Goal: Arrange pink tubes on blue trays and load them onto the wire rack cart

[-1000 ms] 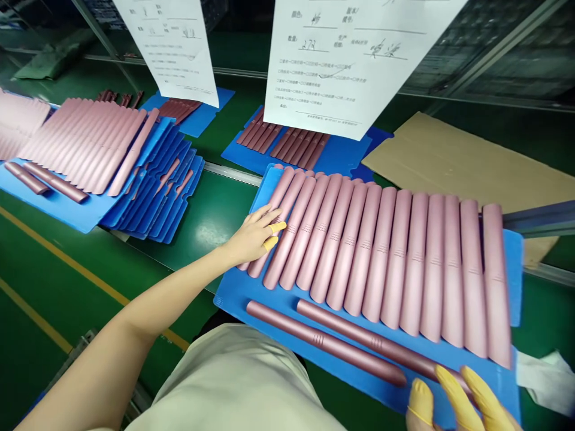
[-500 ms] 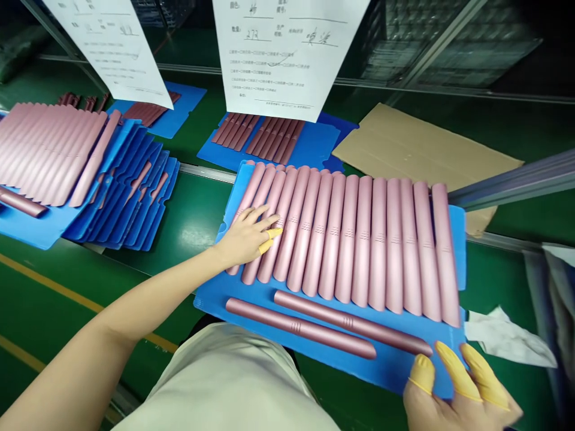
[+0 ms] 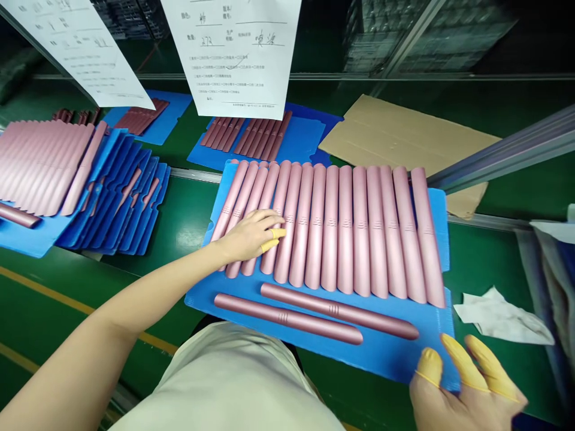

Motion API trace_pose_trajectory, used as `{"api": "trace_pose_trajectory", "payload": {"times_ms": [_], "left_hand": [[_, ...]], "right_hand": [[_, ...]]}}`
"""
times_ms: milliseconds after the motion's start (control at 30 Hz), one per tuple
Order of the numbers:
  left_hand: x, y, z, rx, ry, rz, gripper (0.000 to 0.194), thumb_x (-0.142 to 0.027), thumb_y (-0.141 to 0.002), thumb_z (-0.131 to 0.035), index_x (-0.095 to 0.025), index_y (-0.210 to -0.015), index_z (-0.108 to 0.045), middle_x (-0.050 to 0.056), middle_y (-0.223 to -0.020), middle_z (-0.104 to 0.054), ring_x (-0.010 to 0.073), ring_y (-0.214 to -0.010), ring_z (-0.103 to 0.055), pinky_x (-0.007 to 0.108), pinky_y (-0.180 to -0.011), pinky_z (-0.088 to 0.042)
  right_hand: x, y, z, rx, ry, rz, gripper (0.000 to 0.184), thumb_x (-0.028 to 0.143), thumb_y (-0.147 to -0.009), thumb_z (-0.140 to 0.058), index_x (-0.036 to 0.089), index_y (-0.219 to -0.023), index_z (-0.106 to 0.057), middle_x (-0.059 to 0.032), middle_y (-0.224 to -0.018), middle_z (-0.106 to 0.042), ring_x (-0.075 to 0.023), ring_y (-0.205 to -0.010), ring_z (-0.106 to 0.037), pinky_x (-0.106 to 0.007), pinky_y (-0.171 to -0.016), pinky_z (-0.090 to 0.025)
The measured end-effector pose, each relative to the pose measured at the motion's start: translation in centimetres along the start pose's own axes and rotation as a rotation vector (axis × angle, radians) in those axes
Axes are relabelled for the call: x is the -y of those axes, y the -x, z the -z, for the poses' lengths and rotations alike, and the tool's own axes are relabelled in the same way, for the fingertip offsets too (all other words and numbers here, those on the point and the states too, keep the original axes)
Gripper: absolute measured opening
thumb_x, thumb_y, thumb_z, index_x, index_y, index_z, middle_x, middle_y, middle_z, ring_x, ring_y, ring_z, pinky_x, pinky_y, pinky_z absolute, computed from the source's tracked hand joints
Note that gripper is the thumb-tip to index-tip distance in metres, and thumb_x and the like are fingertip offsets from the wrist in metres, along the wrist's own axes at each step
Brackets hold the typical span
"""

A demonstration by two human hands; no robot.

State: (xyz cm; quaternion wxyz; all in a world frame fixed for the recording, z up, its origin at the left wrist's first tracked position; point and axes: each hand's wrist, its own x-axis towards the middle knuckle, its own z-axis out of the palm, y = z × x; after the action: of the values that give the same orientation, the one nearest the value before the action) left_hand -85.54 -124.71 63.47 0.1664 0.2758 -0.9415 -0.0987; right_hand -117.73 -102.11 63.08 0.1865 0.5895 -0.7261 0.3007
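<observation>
Belt: green conveyor belt (image 3: pixel 193 215) runs across the view, with a yellow floor line at 7 o'clock and a grey metal rail (image 3: pixel 503 149) at 2 o'clock

Paperwork: two handwritten sheets hang at 11 and 12 o'clock, the nearer printed form (image 3: pixel 233 54) above a blue tray of darker pink pieces (image 3: pixel 300 143)

Around: stacked blue trays (image 3: pixel 112 209) sit at 9 o'clock beside more pink tubes, a cardboard sheet (image 3: pixel 404 143) lies at 1 o'clock, and a crumpled white cloth (image 3: pixel 503 317) lies at 3 o'clock

Tray: blue corrugated tray (image 3: pixel 381 353) sits at the centre, just in front of the person's beige top (image 3: pixel 233 383)

Layout: about fifteen rose-pink tubes (image 3: pixel 345 227) stand side by side across the tray, its width filled; two matching tubes (image 3: pixel 287 317) lie apart near the front edge

Axis: row tubes run from 12 to 6 o'clock, fanning slightly; the front pair run from 9 to 3 o'clock

Left hand: left hand (image 3: pixel 249 236) lies open on the row's left tubes, gripping nothing, two fingertips in yellow finger cots (image 3: pixel 275 238)

Right hand: right hand (image 3: pixel 467 389) is open, fingers spread, at the tray's corner at 4 o'clock; any grip there cannot be told
</observation>
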Motion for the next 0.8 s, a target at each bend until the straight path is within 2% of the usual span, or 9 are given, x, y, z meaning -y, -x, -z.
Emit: {"api": "trace_pose_trajectory", "payload": {"times_ms": [167, 333, 500, 567, 667, 700, 733, 800], "left_hand": [[-0.9, -1.6, -0.7, 0.095, -0.054, -0.168, 0.023, -0.026, -0.09, -0.046, -0.017, -0.102, -0.063, 0.008, -0.11, -0.061, 0.0238, -0.106, -0.051, 0.039, -0.09, -0.045], [-1.1, -2.0, -0.6, 0.082, -0.044, -0.126, 0.021, -0.024, -0.089, -0.047, -0.017, -0.1, -0.063, 0.009, -0.11, -0.061, 0.0217, -0.105, -0.051, 0.037, -0.09, -0.045], [-3.0, -4.4, -0.9, 0.12, 0.019, -0.153, 0.024, -0.025, -0.089, -0.049, -0.019, -0.11, -0.059, 0.009, -0.115, -0.059, 0.0223, -0.108, -0.05, 0.037, -0.089, -0.044], [-3.8, -4.9, -1.0, 0.171, 0.039, -0.14, 0.032, -0.033, -0.084, -0.057, -0.018, -0.112, -0.058, 0.011, -0.12, -0.056, 0.0247, -0.111, -0.049, 0.04, -0.092, -0.042], [-4.3, -4.5, -1.0, 0.233, 0.058, -0.103, 0.059, -0.048, -0.073, -0.067, -0.017, -0.122, -0.052, 0.015, -0.13, -0.049, 0.0298, -0.118, -0.044, 0.045, -0.097, -0.039], [-4.3, -4.3, -1.0, 0.247, 0.063, -0.096, 0.063, -0.049, -0.072, -0.067, -0.017, -0.124, -0.051, 0.015, -0.133, -0.047, 0.0304, -0.12, -0.042, 0.046, -0.098, -0.038], [-4.2, -4.1, -1.1, 0.254, 0.065, -0.089, 0.06, -0.046, -0.075, -0.066, -0.017, -0.125, -0.05, 0.014, -0.135, -0.045, 0.0298, -0.122, -0.042, 0.045, -0.099, -0.038], [-4.1, -4.0, -1.3, 0.247, 0.055, -0.072, 0.042, -0.032, -0.084, -0.057, -0.019, -0.123, -0.052, 0.011, -0.134, -0.047, 0.0253, -0.121, -0.044, 0.042, -0.098, -0.039]], "right_hand": [[-0.1, -0.5, 0.4, 0.004, -0.03, -0.007, 0.045, 0.01, -0.072, -0.065, 0.02, -0.116, -0.06, -0.0119, -0.119, -0.057, -0.0336, -0.101, -0.056, -0.047, -0.081, -0.046], [-0.6, -0.4, 0.7, 0.007, -0.022, -0.081, 0.038, 0.012, -0.075, -0.063, 0.017, -0.112, -0.062, -0.0128, -0.118, -0.057, -0.0328, -0.102, -0.056, -0.047, -0.082, -0.046], [-1.0, 0.0, 0.8, 0.002, -0.061, -0.135, 0.036, 0.013, -0.076, -0.062, 0.015, -0.111, -0.062, -0.0133, -0.119, -0.057, -0.0321, -0.103, -0.055, -0.048, -0.083, -0.047], [-1.3, 0.1, 0.9, -0.001, -0.068, -0.146, 0.037, 0.013, -0.075, -0.063, 0.015, -0.112, -0.061, -0.0132, -0.119, -0.057, -0.0321, -0.103, -0.055, -0.048, -0.084, -0.047], [-2.1, 0.5, 0.9, -0.004, -0.066, -0.172, 0.04, 0.012, -0.074, -0.064, 0.017, -0.114, -0.061, -0.0127, -0.119, -0.057, -0.0317, -0.103, -0.055, -0.049, -0.087, -0.046], [-2.3, 0.7, 0.9, -0.004, -0.069, -0.18, 0.041, 0.012, -0.074, -0.063, 0.017, -0.115, -0.06, -0.0125, -0.119, -0.057, -0.0315, -0.104, -0.055, -0.049, -0.088, -0.046], [-2.5, 0.8, 0.9, -0.005, -0.075, -0.186, 0.041, 0.012, -0.075, -0.063, 0.017, -0.115, -0.06, -0.0124, -0.119, -0.057, -0.0313, -0.104, -0.055, -0.05, -0.089, -0.045], [-2.7, 1.0, 0.9, -0.014, -0.091, -0.194, 0.042, 0.012, -0.075, -0.063, 0.018, -0.116, -0.059, -0.0121, -0.119, -0.057, -0.031, -0.105, -0.054, -0.049, -0.09, -0.045]]}}
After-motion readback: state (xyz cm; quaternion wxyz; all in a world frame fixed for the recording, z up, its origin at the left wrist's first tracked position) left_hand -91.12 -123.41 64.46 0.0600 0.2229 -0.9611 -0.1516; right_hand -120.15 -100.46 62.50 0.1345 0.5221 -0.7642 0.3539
